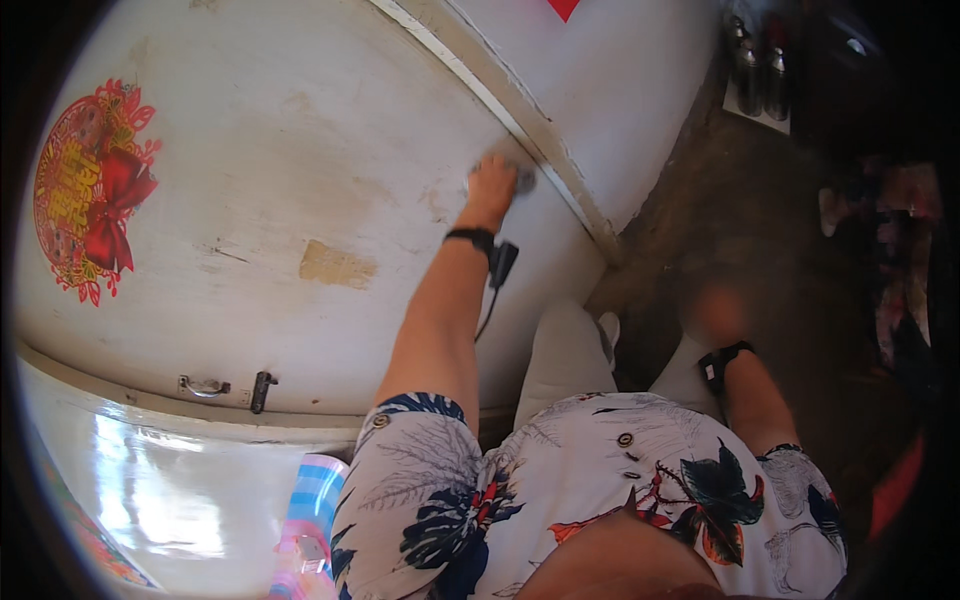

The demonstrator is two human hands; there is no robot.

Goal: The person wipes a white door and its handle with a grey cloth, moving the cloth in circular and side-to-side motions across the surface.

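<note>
My left hand (491, 187) is stretched out against a white painted door (360, 157), near its hinge-side edge. It presses a small grey cloth or pad (525, 180) flat on the surface; blur and the fingers hide most of it. Brownish smudges mark the paint around it, and a tan patch of old tape residue (337, 265) lies below and to the left. My right hand (716, 311) hangs by my right leg, too blurred to show its fingers or anything in them.
A metal pull handle (204, 387) and a dark bolt latch (262, 391) stick out from the door's near edge. A red festive sticker (97, 191) with writing decorates it. Beyond the door frame (510, 105), bottles (776, 82) stand on the floor at the upper right.
</note>
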